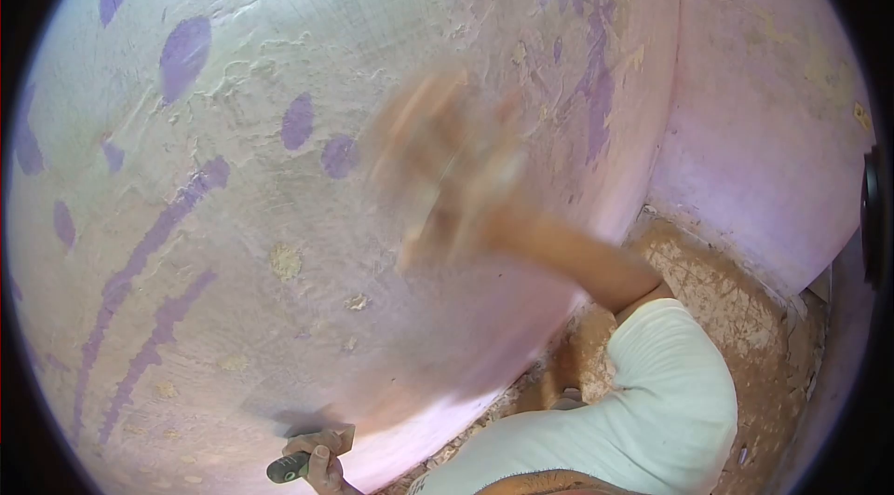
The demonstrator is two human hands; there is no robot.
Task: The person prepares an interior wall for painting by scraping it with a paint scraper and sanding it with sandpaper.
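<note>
My right hand (447, 169) is raised against the middle of the pale wall (251, 197), smeared by motion; its fingers and anything in them are too blurred to make out. Low in the view, my left hand (321, 458) is closed around a tool with a dark green and black handle (287, 468). A flat greyish part of that tool shows beside the fingers, close to the wall. Purple painted shapes (183, 57) and rough, patchy spots mark the wall surface.
A pinkish side wall (745, 113) meets the main wall at a corner on the right. The brown, stained floor (698, 285) lies below. At the right edge is a dark round object (873, 216).
</note>
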